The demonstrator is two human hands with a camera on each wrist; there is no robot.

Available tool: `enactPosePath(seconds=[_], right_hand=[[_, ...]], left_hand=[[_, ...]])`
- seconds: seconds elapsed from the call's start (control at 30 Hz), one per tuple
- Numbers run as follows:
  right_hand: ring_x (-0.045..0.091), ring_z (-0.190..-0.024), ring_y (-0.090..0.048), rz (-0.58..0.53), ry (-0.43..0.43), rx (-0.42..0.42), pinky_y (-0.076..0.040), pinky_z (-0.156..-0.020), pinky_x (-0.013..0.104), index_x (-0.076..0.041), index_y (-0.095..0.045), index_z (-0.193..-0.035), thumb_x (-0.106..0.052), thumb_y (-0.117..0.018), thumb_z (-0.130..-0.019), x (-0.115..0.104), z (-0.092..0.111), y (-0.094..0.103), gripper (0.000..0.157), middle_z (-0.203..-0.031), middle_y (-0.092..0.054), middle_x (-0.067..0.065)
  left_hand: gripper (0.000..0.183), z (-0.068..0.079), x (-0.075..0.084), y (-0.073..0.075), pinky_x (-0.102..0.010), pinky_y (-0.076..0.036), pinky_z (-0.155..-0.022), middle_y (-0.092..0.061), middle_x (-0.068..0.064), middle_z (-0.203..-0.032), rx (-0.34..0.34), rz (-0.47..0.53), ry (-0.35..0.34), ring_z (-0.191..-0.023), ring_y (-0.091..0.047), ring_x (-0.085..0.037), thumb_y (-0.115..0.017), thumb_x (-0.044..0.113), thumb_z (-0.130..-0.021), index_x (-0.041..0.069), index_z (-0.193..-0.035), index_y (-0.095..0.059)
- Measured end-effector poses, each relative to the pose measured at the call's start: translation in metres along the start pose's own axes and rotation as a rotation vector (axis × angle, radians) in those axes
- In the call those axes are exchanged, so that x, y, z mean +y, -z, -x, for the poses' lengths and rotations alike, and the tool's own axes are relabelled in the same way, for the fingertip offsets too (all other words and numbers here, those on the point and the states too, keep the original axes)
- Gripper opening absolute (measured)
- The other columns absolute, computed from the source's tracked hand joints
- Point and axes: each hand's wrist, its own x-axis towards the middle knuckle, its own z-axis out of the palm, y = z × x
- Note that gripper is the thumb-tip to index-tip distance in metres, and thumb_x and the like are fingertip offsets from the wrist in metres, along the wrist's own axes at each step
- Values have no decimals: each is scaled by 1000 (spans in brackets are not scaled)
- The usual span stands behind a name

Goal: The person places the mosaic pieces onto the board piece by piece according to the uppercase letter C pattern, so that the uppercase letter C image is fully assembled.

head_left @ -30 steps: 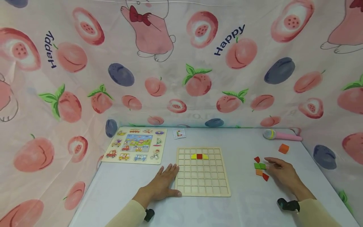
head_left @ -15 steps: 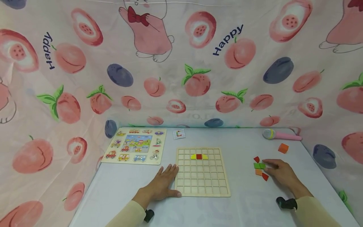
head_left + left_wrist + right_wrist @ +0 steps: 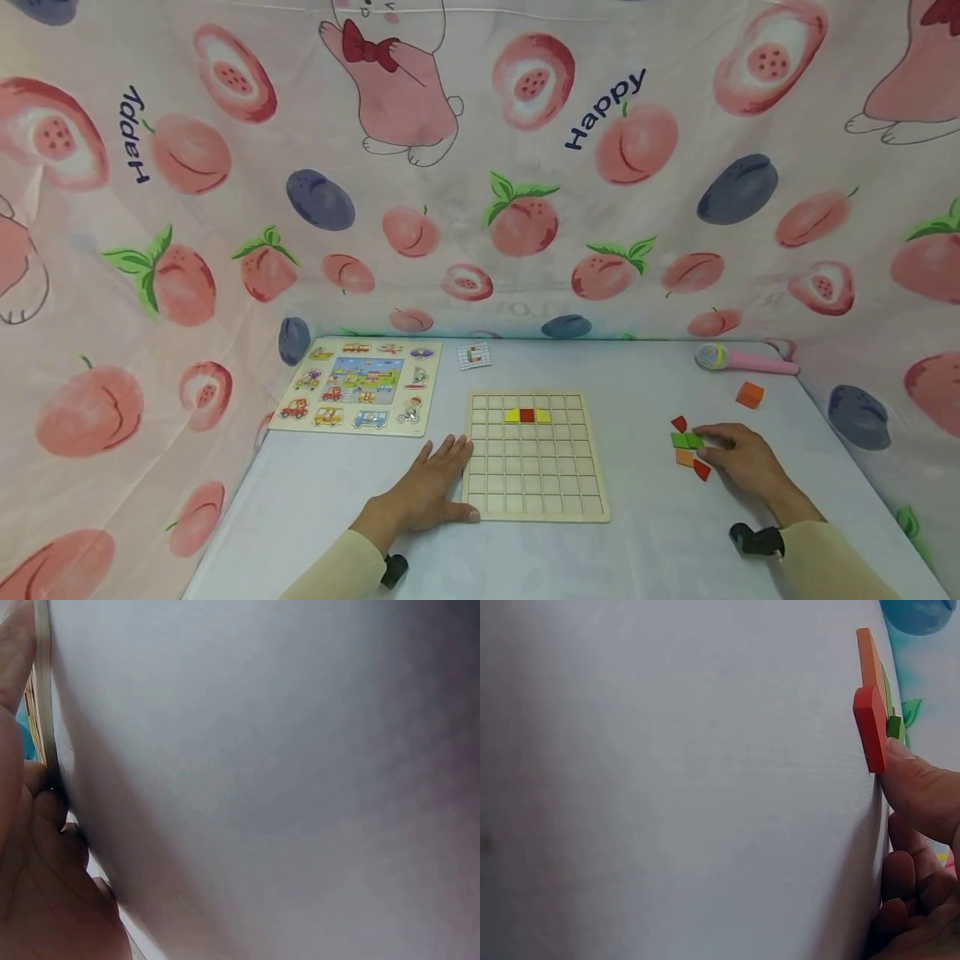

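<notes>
Green tile (image 3: 693, 442), lying on the table (image 3: 645, 542) beside a second green tile (image 3: 678, 442), is pinched between the thumb and index finger of the right hand (image 3: 742, 464); 2 red pieces (image 3: 701, 471) and 1 orange tile (image 3: 684, 457) lie near it. The left hand (image 3: 420, 489), fingers straight, rests at the left edge of the wooden grid board (image 3: 536, 482), which bears 1 red square (image 3: 527, 416) between 2 yellow pieces (image 3: 512, 416)

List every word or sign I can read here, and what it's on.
"Happy": patterned cloth, upper right of centre.
"Happy": same cloth, left, turned sideways.
Faint lettering low on the cloth: unreadable.
Small card and picture board: any print too small to read.
Grid board: no text visible.
</notes>
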Motion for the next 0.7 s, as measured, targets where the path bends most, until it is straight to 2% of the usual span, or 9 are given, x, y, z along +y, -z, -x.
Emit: enactPosePath(seconds=[0.4,0.57,0.7], right_hand=[[55,-130,-47,-10,25,84,-43,-108,74,3,-58,-142,-18,-68,-103,3,3,-7,45,-143,-52,35],[46,-119,-55,-50,31,108,-51,-98,64,1,-57,-142,-19,-67,-103,2,4,-8,44,-137,-61,31],[45,-117,-62,-67,24,107,-55,-96,62,-1,-58,-142,-22,-66,-104,2,4,-5,44,-132,-66,31]], left_hand=[[112,1,1,1,-52,-3,-136,-17,-2,-178,-4,3,3,-166,-10,-25,-79,63,-84,14,-169,-24],[112,1,1,2,-51,-3,-136,-17,-1,-178,-6,4,3,-166,-9,-24,-78,64,-84,15,-169,-24],[113,1,0,1,-52,-2,-136,-17,-2,-178,-2,9,-1,-166,-9,-24,-78,65,-84,14,-169,-24]])
